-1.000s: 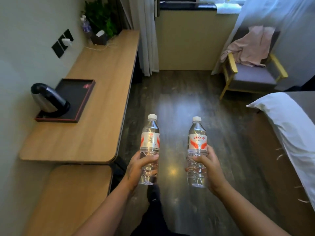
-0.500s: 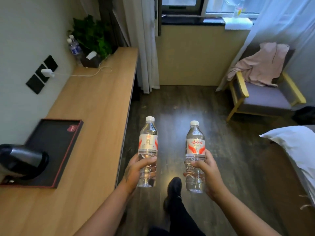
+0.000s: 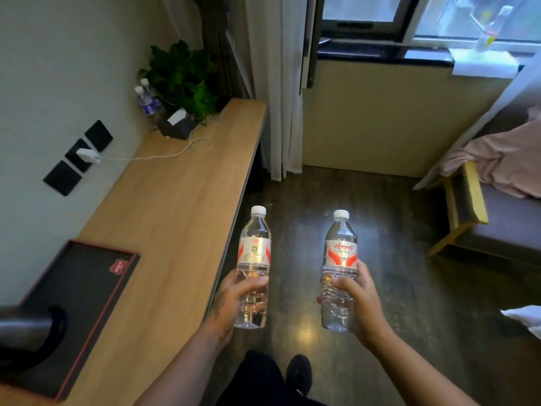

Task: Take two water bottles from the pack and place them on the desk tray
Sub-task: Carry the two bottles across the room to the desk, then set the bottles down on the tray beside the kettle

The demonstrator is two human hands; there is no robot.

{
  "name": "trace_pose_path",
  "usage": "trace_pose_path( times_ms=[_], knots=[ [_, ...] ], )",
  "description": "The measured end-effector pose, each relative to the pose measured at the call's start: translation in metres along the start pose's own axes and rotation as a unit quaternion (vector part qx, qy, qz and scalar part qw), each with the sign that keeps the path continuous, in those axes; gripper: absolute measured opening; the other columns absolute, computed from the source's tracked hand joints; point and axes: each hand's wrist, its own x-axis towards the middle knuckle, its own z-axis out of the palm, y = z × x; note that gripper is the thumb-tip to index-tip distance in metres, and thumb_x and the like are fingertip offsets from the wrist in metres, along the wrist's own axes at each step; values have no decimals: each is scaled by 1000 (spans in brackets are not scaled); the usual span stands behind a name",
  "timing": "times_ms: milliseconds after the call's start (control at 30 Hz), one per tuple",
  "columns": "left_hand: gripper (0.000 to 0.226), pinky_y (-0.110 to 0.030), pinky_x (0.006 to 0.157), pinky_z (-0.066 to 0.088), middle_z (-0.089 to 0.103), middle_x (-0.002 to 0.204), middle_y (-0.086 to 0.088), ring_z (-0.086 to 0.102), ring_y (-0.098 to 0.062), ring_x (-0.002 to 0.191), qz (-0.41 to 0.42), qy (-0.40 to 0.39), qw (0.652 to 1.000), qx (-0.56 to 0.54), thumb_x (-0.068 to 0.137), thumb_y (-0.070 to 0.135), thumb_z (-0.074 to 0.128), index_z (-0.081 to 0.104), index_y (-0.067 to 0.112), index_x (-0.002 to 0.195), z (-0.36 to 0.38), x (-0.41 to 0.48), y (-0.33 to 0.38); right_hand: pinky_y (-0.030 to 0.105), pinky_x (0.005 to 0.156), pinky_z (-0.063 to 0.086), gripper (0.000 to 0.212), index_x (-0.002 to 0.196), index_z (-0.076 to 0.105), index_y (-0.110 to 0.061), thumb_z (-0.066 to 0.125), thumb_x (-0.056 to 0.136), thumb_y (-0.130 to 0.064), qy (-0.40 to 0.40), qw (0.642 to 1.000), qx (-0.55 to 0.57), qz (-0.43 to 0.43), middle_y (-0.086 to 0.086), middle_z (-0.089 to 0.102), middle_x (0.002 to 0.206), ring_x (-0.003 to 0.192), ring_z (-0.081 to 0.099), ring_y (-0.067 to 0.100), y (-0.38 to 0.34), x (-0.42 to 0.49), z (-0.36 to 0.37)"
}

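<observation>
I hold two clear water bottles upright, both with white caps and red-and-white labels. My left hand [image 3: 234, 303] grips the lower half of the left bottle [image 3: 254, 253], which hangs just past the desk's front edge. My right hand [image 3: 355, 300] grips the right bottle [image 3: 340, 253] over the dark floor. The black desk tray [image 3: 87, 276] with a thin red rim lies on the wooden desk [image 3: 175, 206] at the lower left, to the left of both bottles. The pack is out of view.
A black-handled kettle [image 3: 26, 332] sits on the tray's near end. At the desk's far end stand two other bottles [image 3: 147, 101], a plant [image 3: 187, 74] and a tissue box [image 3: 175, 124]. A charger cable [image 3: 164, 153] crosses the desk. An armchair [image 3: 494, 200] stands right.
I have walked forward along the desk. The tray and kettle have slid towards the lower left of the view, and the window wall is closer. Both hands keep their hold on the bottles.
</observation>
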Motion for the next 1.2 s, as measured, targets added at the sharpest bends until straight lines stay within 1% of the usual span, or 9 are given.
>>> trace_pose_path(
  times_ms=[167, 333, 467, 633, 767, 867, 1000, 1067, 1200],
  knots=[
    [59, -30, 64, 64, 83, 87, -3, 81, -20, 76, 7, -5, 1000, -19, 71, 22, 83, 67, 14, 127, -4, 49, 31, 52, 81, 66, 60, 133, 53, -20, 71, 75, -21, -19, 999, -26, -6, 15, 70, 118, 91, 78, 29, -26, 59, 23],
    [78, -35, 65, 63, 77, 86, -8, 75, -23, 74, 25, 21, 998, -59, 58, 31, 90, 66, 9, 128, -35, 77, 61, 59, 91, 62, 68, 136, 52, -22, 75, 73, -32, -55, 997, -57, -8, 12, 70, 122, 103, 75, 35, -40, 105, 72],
    [73, -33, 60, 60, 72, 81, -11, 71, -24, 66, 42, 77, 990, -112, 56, 28, 91, 67, 6, 122, -77, 81, 76, 45, 81, 65, 55, 130, 54, -29, 71, 78, -27, -132, 988, -83, -4, 10, 72, 118, 99, 78, 30, -40, 139, 133],
    [63, -28, 49, 53, 64, 74, -13, 63, -23, 52, 79, 172, 965, -184, 58, 20, 91, 65, 3, 113, -129, 57, 78, 41, 71, 65, 54, 133, 55, -31, 70, 82, -22, -259, 959, -113, 14, 7, 76, 109, 90, 78, 34, -35, 159, 216],
    [57, -29, 49, 51, 64, 72, -13, 62, -23, 51, 119, 263, 930, -226, 58, 21, 90, 67, 6, 108, -160, 28, 75, 42, 66, 66, 50, 132, 57, -29, 71, 86, -17, -350, 926, -136, 26, 8, 79, 103, 82, 79, 32, -32, 165, 276],
    [45, -30, 53, 49, 64, 68, -10, 61, -21, 49, 134, 337, 898, -248, 64, 19, 88, 67, 8, 102, -171, 4, 67, 49, 66, 66, 43, 129, 59, -25, 65, 96, 1, -413, 895, -163, 44, 11, 78, 98, 76, 77, 34, -25, 168, 313],
    [31, -30, 50, 53, 67, 69, -10, 64, -21, 50, 151, 432, 845, -276, 73, 16, 83, 70, 8, 100, -168, -24, 54, 53, 69, 62, 60, 133, 57, -14, 76, 76, -12, -491, 848, -180, 88, 23, 73, 106, 81, 72, 40, -23, 165, 352],
    [28, -30, 47, 53, 66, 69, -9, 63, -21, 48, 159, 473, 814, -299, 74, 16, 82, 70, 8, 98, -159, -30, 49, 51, 65, 62, 64, 131, 58, -13, 84, 73, -8, -536, 816, -191, 104, 22, 73, 103, 77, 71, 39, -23, 167, 364],
    [25, -29, 45, 54, 66, 67, -7, 63, -20, 49, 169, 529, 761, -336, 73, 17, 81, 72, 10, 94, -138, -30, 44, 50, 62, 64, 59, 130, 59, -14, 74, 73, -9, -593, 770, -204, 121, 21, 72, 101, 74, 72, 31, -21, 176, 374]
  ],
)
